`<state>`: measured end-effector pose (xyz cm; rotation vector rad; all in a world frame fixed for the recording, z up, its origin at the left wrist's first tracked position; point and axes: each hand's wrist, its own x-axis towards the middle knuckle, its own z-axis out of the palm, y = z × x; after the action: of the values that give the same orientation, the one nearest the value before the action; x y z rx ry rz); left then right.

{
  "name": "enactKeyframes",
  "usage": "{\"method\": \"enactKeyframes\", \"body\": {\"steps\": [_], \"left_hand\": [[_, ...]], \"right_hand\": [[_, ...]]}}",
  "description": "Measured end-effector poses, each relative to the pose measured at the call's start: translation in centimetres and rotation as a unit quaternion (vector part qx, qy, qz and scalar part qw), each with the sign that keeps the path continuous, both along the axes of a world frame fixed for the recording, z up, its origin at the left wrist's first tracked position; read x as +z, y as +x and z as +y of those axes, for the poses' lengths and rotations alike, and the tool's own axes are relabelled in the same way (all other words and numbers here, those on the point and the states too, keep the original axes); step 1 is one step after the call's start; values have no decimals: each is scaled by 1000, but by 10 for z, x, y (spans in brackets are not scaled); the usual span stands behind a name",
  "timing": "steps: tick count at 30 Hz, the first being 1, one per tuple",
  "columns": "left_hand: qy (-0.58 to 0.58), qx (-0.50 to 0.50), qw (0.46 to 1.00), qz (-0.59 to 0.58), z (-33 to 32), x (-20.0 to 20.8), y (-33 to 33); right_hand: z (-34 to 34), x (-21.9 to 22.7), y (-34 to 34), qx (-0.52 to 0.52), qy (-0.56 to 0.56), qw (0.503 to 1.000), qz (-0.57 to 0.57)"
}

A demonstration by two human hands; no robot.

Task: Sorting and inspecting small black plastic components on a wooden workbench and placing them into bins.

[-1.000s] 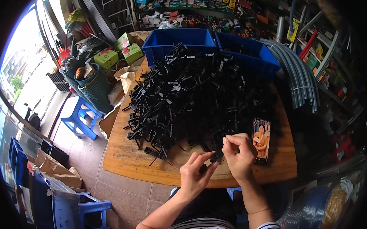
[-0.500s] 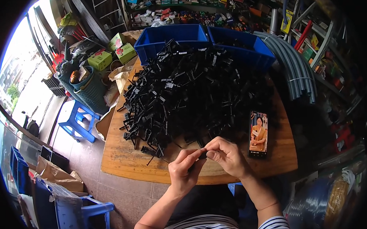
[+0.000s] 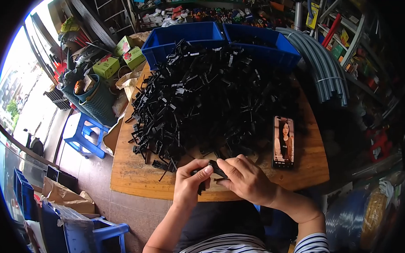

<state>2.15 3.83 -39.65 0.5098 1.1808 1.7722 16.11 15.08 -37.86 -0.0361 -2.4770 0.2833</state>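
Note:
Close to the near edge of the wooden table (image 3: 133,178), my two hands meet over a small black plastic part (image 3: 218,170). My left hand (image 3: 191,179) is closed around its left end, and a dark piece pokes out below those fingers. From the other side my right hand (image 3: 247,180) pinches the part between thumb and fingers. The fingers cover much of its shape. Just beyond them spreads a large heap of similar black plastic parts (image 3: 203,99), many with thin arms. A lit phone (image 3: 283,142) showing a person lies right of the heap.
Two blue bins, a left one (image 3: 183,34) and a right one (image 3: 270,46), stand behind the heap. Grey pipes (image 3: 322,68) curve at the right. Blue stools, one farther (image 3: 87,133) and one nearer (image 3: 105,232), stand left of the table. Green boxes (image 3: 107,66) sit at far left.
My hands have drawn apart slightly, the left moving left, and more of the black part shows between them. The phone's picture has changed. The whole view has shifted a little.

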Motion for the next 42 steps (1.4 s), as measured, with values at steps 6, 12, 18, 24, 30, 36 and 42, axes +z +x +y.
{"method": "enactKeyframes", "body": {"steps": [6, 12, 18, 24, 30, 36, 42], "left_hand": [[-41, -38, 998, 9, 1, -11, 8], [-36, 58, 995, 73, 7, -16, 21], [-3, 99, 994, 35, 9, -17, 11], [129, 175, 967, -132, 10, -16, -21], [234, -20, 921, -310, 16, -26, -35], [83, 28, 990, -107, 18, -13, -16], [54, 10, 998, -32, 20, -11, 1]], "right_hand": [[0, -7, -7, -39, 146, 988, -28], [13, -11, -27, 18, -52, 998, 7], [14, -28, -45, 37, 19, 997, 67], [37, -8, -70, -79, -14, 996, -28], [53, -16, -84, -65, -143, 975, 155], [13, 7, -27, 59, -474, 878, 25], [18, -5, -20, -5, -500, 857, 124]]}}
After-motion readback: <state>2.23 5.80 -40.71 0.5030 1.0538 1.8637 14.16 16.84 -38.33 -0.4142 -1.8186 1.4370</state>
